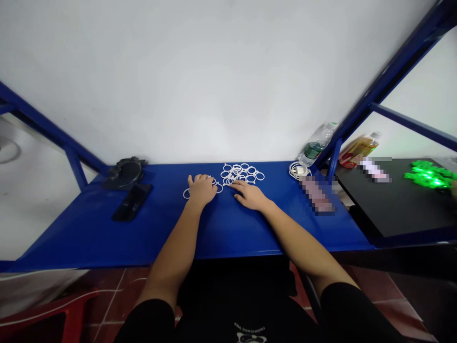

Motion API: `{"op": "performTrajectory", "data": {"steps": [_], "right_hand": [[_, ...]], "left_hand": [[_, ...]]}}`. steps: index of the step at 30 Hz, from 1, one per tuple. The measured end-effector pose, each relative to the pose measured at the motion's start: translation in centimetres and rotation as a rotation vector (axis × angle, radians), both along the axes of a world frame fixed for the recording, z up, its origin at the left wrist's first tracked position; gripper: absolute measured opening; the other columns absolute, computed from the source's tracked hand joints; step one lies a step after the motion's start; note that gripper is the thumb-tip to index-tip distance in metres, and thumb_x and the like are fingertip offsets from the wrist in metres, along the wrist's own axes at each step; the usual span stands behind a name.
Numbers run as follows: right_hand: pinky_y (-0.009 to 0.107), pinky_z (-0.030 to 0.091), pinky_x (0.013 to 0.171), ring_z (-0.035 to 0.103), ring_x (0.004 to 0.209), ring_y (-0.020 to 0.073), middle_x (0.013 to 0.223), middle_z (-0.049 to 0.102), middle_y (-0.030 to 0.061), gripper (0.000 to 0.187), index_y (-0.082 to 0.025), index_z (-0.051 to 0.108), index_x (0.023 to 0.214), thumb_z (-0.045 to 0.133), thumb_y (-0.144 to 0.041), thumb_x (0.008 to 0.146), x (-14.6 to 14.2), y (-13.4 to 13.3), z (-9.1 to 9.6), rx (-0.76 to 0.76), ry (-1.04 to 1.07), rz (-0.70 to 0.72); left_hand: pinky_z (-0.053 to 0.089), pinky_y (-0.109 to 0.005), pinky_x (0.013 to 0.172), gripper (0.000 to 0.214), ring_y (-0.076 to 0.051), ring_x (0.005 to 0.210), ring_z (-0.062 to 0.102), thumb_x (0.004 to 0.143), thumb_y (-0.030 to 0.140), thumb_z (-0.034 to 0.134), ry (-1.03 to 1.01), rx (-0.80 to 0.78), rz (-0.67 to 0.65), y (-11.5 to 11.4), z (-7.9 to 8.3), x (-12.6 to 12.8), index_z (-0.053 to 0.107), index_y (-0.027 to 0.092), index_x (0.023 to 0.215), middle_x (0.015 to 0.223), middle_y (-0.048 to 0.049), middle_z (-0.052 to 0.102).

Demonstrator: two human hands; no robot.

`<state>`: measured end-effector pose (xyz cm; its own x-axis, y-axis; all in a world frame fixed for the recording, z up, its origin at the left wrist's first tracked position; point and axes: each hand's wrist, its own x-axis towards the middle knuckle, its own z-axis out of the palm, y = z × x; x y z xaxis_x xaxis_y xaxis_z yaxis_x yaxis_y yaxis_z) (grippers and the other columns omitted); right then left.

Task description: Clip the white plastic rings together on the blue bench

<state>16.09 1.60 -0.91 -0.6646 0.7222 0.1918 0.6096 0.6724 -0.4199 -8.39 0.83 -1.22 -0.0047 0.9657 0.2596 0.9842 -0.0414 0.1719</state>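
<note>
A pile of thin white rings (pixel 236 172), some with small tabs, lies on the blue table near the wall. My left hand (pixel 202 189) rests palm down over a smaller group of white rings (pixel 221 190), its fingers spread. These rings stick out on both sides of the hand, and the rest are hidden beneath it. At the near edge of the pile is my right hand (pixel 249 195), with fingers stretched out and thumb apart. Its fingertips touch or lie just beside the nearest rings; I cannot tell which.
On the blue table (pixel 228 238), a dark phone-like slab (pixel 132 202) and a crumpled black item (pixel 126 171) lie left. A coiled white cable (pixel 295 170), a plastic bottle (pixel 316 146) and a blurred-out object (pixel 317 194) are right. Beyond the blue frame, glowing green pieces (pixel 432 174) sit on a black table.
</note>
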Motion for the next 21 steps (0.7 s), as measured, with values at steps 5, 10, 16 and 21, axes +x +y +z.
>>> {"op": "performTrajectory", "data": {"steps": [5,10,16,21], "right_hand": [[0.037,0.054,0.102,0.067,0.122,0.0253,0.140,0.067,0.0111,0.048,-0.021,0.060,0.145,0.063,-0.022,0.097,-0.3,0.2,0.0,-0.007,-0.070,-0.026],[0.032,0.054,0.095,0.070,0.113,0.0221,0.129,0.074,0.0072,0.040,-0.024,0.069,0.135,0.054,-0.013,0.099,0.1,0.5,0.0,0.001,-0.054,-0.085],[0.032,0.054,0.095,0.070,0.112,0.0216,0.129,0.074,0.0073,0.042,-0.024,0.068,0.136,0.055,-0.012,0.098,0.0,0.6,0.1,0.019,0.065,-0.124],[0.032,0.055,0.088,0.071,0.096,0.0200,0.113,0.077,0.0076,0.043,-0.021,0.068,0.133,0.060,-0.011,0.092,0.2,0.8,-0.1,0.039,0.253,-0.164]], "left_hand": [[0.017,-0.070,0.120,0.039,-0.039,0.125,0.059,0.100,0.048,0.050,-0.001,-0.130,0.119,0.0,1.2,-0.4,0.078,0.025,0.115,0.118,-0.0138,0.077],[0.020,-0.064,0.123,0.048,-0.039,0.143,0.047,0.097,0.055,0.056,-0.016,-0.089,0.046,0.1,1.1,0.3,0.071,0.025,0.133,0.151,-0.0139,0.059],[0.018,-0.068,0.123,0.053,-0.039,0.146,0.045,0.097,0.042,0.059,-0.024,-0.154,-0.111,-0.1,-0.1,1.1,0.057,0.026,0.148,0.151,-0.0145,0.059],[0.014,-0.074,0.121,0.045,-0.042,0.138,0.051,0.091,0.026,0.062,-0.038,-0.066,0.013,0.0,0.1,0.2,0.067,0.021,0.136,0.139,-0.0169,0.068]]}}
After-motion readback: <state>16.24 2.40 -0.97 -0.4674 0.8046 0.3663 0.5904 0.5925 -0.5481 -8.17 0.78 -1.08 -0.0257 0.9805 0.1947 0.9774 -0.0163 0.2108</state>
